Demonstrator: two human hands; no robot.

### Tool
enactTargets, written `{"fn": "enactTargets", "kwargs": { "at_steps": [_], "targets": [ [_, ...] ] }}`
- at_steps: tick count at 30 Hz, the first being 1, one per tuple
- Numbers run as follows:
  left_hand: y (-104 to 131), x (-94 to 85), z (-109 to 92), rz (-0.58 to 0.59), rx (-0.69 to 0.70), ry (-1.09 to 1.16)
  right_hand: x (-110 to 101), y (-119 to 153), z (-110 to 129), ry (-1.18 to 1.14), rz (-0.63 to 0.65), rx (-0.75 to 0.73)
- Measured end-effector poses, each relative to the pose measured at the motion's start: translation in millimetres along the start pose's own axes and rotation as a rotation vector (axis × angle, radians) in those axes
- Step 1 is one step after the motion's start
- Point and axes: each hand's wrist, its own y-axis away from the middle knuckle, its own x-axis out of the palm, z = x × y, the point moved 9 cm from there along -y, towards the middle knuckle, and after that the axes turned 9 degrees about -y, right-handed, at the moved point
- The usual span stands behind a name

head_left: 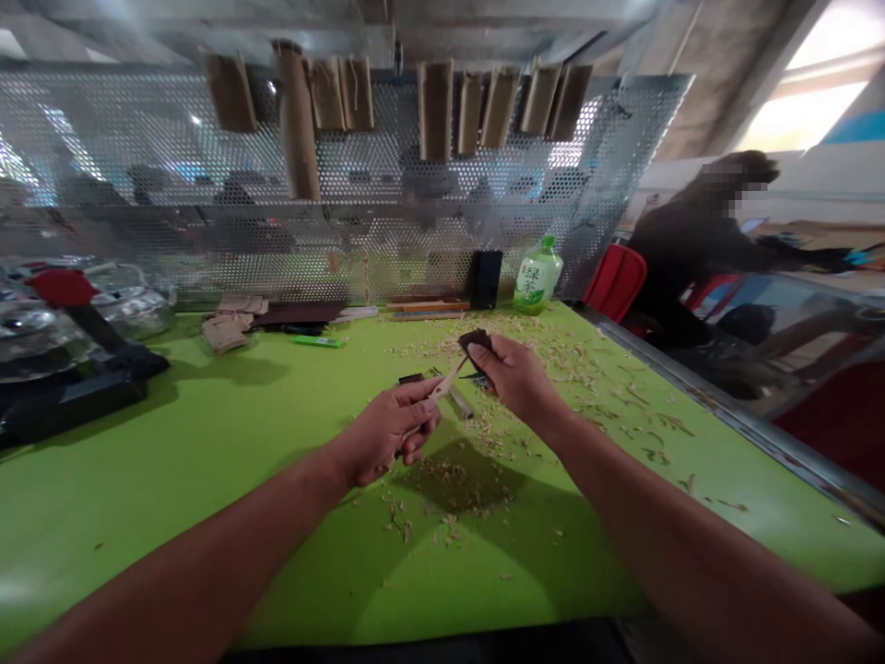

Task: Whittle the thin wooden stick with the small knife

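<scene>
My left hand (pixel 394 429) is closed around a small pale carved wooden piece (pixel 442 387), whose thin end points up and to the right. My right hand (pixel 515 373) pinches a folded dark brown sheet, which looks like sandpaper (pixel 474 341), at the tip of that piece. Both hands are raised over the green tabletop, with their shadow below. Behind them lie a tool with a light handle (pixel 460 403) and a dark block (pixel 411 378), both partly hidden by my hands. Wood shavings (pixel 453 480) are scattered beneath and around.
A green-capped bottle (pixel 537 277) and a dark phone-like slab (pixel 486 279) stand at the back. Brown sheets (pixel 300 314) and a green cutter (pixel 318 341) lie back left. A black stand with a red top (pixel 83 323) is at left. A person (pixel 698 240) sits at right.
</scene>
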Motion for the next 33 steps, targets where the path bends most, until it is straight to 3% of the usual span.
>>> {"fn": "enactTargets", "kwargs": {
  "at_steps": [1,5,9,13,17,21,25,30,33],
  "targets": [
    [-0.4,-0.9,0.1,-0.01,0.014,-0.045,-2.6,-1.3,-1.1,0.001,-0.019,0.003],
    [-0.8,-6.9,-2.0,-0.087,0.069,-0.244,9.7,-2.0,-1.3,-0.031,0.117,-0.012],
    [0.5,-10.7,-7.5,-0.136,0.1,-0.338,-1.1,-2.3,-3.5,0.014,-0.025,0.003],
    [2.2,-13.4,-11.7,-0.178,0.102,-0.452,22.3,1.3,-2.1,-0.053,0.192,-0.01],
    [3.3,-13.6,-11.8,-0.196,0.096,-0.492,7.9,-1.2,-5.6,-0.013,0.022,-0.002],
    [3.8,-12.6,-12.3,-0.194,0.106,-0.507,22.5,0.6,-7.1,-0.053,0.19,0.006],
    [4.1,-12.5,-13.2,-0.189,0.103,-0.498,9.6,-1.3,-10.4,-0.05,0.051,0.059],
    [5.5,-13.0,-24.0,-0.257,0.212,-0.684,27.8,4.0,-11.7,-0.14,0.247,0.128],
    [4.2,-13.6,-22.0,-0.27,0.209,-0.747,10.7,0.1,-15.0,-0.086,0.076,0.132]
  ]
}}
